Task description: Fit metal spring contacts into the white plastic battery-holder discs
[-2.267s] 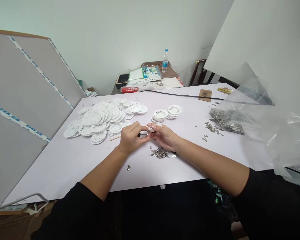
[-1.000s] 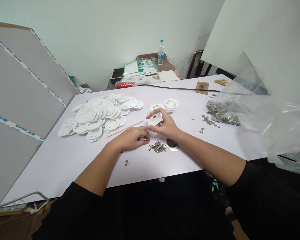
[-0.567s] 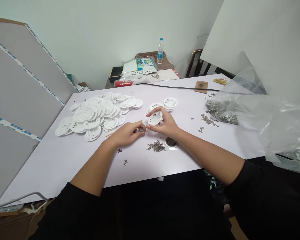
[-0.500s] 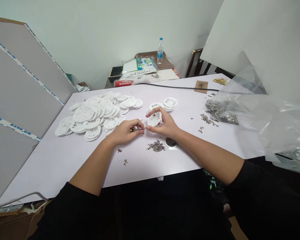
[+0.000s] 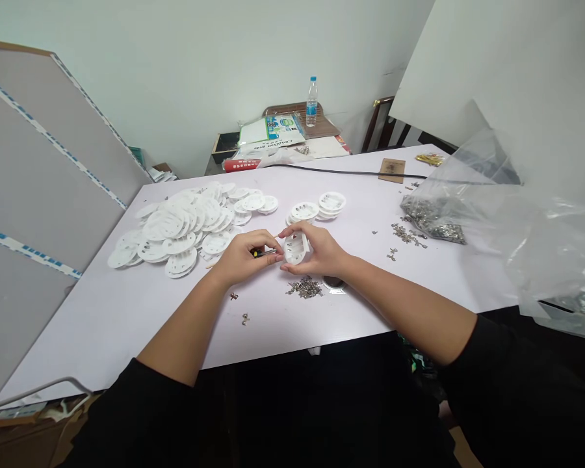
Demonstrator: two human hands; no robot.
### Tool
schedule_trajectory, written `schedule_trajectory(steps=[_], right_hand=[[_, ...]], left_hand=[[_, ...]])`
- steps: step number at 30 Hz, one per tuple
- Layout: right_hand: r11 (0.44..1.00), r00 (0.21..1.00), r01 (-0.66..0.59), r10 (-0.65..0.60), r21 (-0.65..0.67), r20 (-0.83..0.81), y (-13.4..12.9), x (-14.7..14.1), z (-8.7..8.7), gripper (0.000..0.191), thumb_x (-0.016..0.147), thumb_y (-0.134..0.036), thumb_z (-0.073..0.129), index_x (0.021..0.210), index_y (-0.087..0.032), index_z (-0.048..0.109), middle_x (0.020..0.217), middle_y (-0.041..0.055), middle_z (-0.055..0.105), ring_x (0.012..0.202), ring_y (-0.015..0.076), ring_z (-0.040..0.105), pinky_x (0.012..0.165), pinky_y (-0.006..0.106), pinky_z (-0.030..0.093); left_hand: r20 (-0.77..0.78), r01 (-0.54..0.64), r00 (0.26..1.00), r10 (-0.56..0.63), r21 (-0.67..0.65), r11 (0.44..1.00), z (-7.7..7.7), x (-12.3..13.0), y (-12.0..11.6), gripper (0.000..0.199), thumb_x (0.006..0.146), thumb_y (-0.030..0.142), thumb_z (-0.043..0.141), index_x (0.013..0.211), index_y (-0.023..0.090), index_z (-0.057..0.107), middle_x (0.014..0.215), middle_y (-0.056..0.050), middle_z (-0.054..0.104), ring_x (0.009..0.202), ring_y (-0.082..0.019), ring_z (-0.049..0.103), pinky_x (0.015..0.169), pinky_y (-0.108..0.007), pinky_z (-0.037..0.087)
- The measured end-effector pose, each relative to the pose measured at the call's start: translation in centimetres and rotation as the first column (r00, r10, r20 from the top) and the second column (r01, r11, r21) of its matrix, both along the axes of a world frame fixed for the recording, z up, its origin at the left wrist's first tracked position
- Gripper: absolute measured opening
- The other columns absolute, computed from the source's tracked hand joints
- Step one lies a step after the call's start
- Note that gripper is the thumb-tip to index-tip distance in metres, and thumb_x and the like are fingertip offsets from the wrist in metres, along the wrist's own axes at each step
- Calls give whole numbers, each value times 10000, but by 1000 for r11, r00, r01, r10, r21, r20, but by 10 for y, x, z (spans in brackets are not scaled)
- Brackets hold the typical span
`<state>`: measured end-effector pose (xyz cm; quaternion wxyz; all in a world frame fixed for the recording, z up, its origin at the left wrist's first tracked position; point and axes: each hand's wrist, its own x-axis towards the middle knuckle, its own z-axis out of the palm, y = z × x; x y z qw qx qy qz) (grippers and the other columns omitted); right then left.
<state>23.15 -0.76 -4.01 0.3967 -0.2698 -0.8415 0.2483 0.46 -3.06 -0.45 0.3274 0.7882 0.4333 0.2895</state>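
We're right at the middle of the white bench (image 5: 277,331), and both hands are busy! Our right hand (image 5: 324,252) has fingers and thumb wrapped round the rim of a white disc (image 5: 295,249), gripping it up off the bench, tilted, hollow side showing. In from the other side comes our left hand (image 5: 246,259), closed on a slim tool (image 5: 257,253) with a black and yellow handle and a thin shaft pointing at that disc; whether the tip touches it, we can't tell. Just below we've got a heap of metal pieces (image 5: 305,287), with a dark round piece (image 5: 333,284) beside it, half tucked under our right wrist. Two loose metal bits (image 5: 245,319) lie nearer us, below the left hand. Beyond the held disc, two short stacks of discs (image 5: 332,203) stand side by side, and over to the left, what a sprawl: a big pile of discs (image 5: 175,224), overlapping every which way! Far right, a clear plastic bag (image 5: 433,218) bulges with metal parts, more of them scattered next to it, while a water bottle (image 5: 311,107) stands upright at the back by the wall.
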Motion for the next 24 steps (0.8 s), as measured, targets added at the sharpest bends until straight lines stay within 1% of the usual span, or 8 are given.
schedule_trajectory(steps=[3,6,8,9,14,18,24], right_hand=[[1000,1000,-2,2,5,26,0,0,0,622,725,-556,780,1175,-193,550,1186,82,664,1095,176,647,948,346,529],[1000,999,9,-9,-3,48,-1,0,1,623,728,-569,769,1176,-196,549,1197,91,662,1102,187,648,954,364,533],[1000,998,21,-22,6,58,-1,-1,2,623,729,-569,765,1178,-194,552,1197,94,664,1100,191,649,947,368,535],[999,998,27,-28,17,64,-1,-1,2,621,731,-568,763,1179,-193,554,1194,96,665,1100,193,649,942,367,536],[995,996,36,-44,95,81,-1,-1,1,607,751,-585,742,1173,-185,567,1181,95,673,1085,192,655,916,363,544],[991,994,40,-53,130,93,-1,-2,1,615,751,-597,741,1176,-187,571,1180,95,676,1091,195,655,911,363,548],[986,990,51,-71,161,122,-1,-1,-1,590,765,-577,739,1188,-204,563,1203,85,673,1107,190,649,898,353,551]], left_hand=[[-25,1,1000,-1,9,1000,-1,1,0,275,846,436,676,931,193,774,988,-28,715,805,0,572,745,-136,437],[-11,-54,998,54,-2,999,-3,3,-1,321,812,464,710,940,175,764,956,-28,723,712,9,525,696,-141,423],[11,-94,995,95,-33,995,-5,4,-1,351,768,470,752,922,155,754,896,-23,723,638,18,472,643,-142,398],[18,-101,995,102,-48,994,-5,5,-2,350,755,464,764,906,148,751,873,-19,721,629,19,468,635,-141,394],[36,-93,995,95,-42,995,-8,10,-3,288,760,421,768,846,147,752,854,-7,713,688,16,527,672,-136,401],[49,-138,989,139,-26,990,-8,12,-4,302,748,422,777,831,134,746,820,-13,706,686,7,529,666,-145,401],[16,-133,991,133,2,991,-5,10,-5,293,762,429,764,851,150,756,839,-10,717,683,10,522,675,-151,409]])
